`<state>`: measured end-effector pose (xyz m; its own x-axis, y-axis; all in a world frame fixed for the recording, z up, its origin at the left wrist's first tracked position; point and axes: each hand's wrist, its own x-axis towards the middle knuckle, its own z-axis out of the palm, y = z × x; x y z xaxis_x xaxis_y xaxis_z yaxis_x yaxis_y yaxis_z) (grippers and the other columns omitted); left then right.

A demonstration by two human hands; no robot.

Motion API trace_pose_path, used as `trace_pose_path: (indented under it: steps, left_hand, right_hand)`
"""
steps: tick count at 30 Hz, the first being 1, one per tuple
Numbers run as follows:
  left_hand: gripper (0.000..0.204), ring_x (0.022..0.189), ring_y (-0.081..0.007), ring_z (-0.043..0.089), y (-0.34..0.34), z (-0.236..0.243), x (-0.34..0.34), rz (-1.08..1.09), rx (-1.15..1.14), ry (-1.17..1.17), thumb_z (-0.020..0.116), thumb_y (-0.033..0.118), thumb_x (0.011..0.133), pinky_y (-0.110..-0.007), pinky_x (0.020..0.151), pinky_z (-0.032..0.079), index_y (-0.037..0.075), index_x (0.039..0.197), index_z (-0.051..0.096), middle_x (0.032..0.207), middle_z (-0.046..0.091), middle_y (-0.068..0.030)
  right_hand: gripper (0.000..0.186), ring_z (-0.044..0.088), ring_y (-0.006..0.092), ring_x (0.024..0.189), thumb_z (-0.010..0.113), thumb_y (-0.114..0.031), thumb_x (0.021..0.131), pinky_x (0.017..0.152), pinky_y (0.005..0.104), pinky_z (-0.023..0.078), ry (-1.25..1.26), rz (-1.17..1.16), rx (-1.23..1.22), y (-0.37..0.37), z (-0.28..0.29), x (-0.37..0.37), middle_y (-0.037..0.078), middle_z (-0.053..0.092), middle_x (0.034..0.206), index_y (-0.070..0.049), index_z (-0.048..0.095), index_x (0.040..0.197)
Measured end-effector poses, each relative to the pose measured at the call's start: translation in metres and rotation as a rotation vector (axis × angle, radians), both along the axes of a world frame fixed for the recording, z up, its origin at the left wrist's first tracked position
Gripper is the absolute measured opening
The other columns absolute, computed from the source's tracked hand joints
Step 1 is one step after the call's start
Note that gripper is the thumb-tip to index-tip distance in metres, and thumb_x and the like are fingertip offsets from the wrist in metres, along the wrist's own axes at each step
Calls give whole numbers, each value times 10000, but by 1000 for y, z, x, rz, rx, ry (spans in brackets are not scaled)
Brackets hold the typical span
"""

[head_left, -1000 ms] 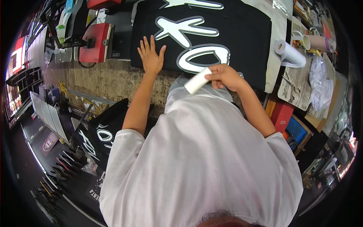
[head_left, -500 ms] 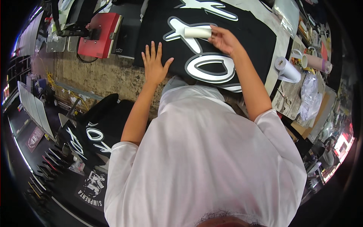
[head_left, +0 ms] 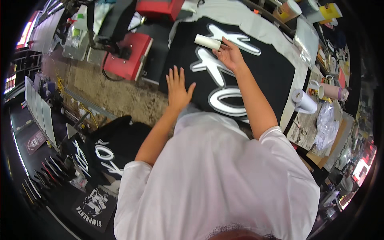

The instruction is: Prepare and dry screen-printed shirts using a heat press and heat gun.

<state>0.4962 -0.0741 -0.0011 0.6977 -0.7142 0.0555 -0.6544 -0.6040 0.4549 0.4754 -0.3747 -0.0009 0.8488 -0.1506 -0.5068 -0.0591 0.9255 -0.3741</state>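
Observation:
A black cloth with large white, grey-edged letters lies spread in front of me, looking like part of a garment. My left hand rests flat on its left edge, fingers spread and holding nothing. In my right hand is a short white roll, gripped by its right end with the fingers wrapped round it. The roll lies sideways between the far letter and the middle letter. I cannot tell whether it touches the cloth. My right forearm hides part of the near letter.
Left of the cloth stands a red heat press. At the right are a larger white roll, mugs, scissors and a clear plastic bag. Tubs stand at the far right. More lettered black cloth lies at lower left.
My right hand has carried the white roll farther away, from over the middle letter toward the far one. My left hand stays flat on the cloth's edge. The view has shifted, showing more beyond the cloth.

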Motion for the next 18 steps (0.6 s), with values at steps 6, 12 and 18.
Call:
trace_pose_path:
  steps: [6, 12, 18]
  left_hand:
    - [888, 1539, -480, 156, -31, 16, -32, -293, 93, 85, 607, 575, 946, -606, 1245, 113, 66, 1606, 303, 1663, 208, -265]
    - [972, 1553, -444, 125, -40, 9, -27, -253, 143, 30, 532, 718, 923, -604, 1250, 75, 102, 1626, 267, 1683, 167, -235]
    - [924, 1551, -464, 117, -52, 15, -39, -259, 154, -1, 544, 652, 956, -608, 1250, 70, 65, 1616, 272, 1676, 168, -256]
  right_hand:
    - [392, 706, 215, 942, 586, -380, 1041, 799, 321, 597, -180, -86, -80, -18, 32, -21, 115, 699, 1131, -44, 601, 1242]
    - [675, 677, 231, 854, 568, -521, 1020, 716, 270, 575, 137, -295, 145, -7, 36, -206, 162, 657, 1131, 81, 517, 1322]
    - [612, 700, 266, 887, 629, -449, 1009, 713, 282, 627, 9, -504, -10, -74, 25, -221, 158, 643, 1123, 76, 515, 1304]
